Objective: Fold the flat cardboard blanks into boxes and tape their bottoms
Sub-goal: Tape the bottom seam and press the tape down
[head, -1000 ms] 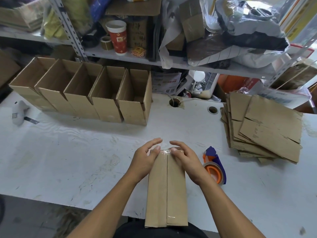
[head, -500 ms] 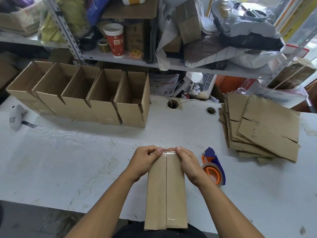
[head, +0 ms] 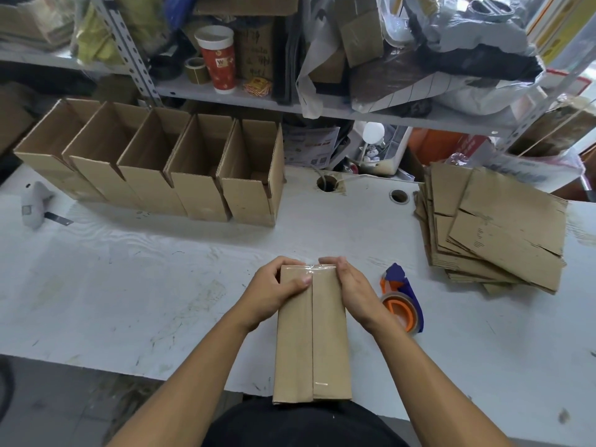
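We see the taped box (head: 312, 333) lying bottom-up at the near edge of the table (head: 129, 285), its near end over the edge toward the person. Left hand (head: 274, 291) grips the box's far left corner, thumb flat along the clear-taped centre seam, fingers (head: 283, 260) curled over the far end. Right hand (head: 351, 285) clasps the box's far right corner, fingers wrapped over the same end. Right of the box: tape dispenser (head: 401, 300), just beside the right wrist; flat blanks (head: 493, 227) stacked farther right. Beyond the box, to the left: five open boxes (head: 154, 169) in a row.
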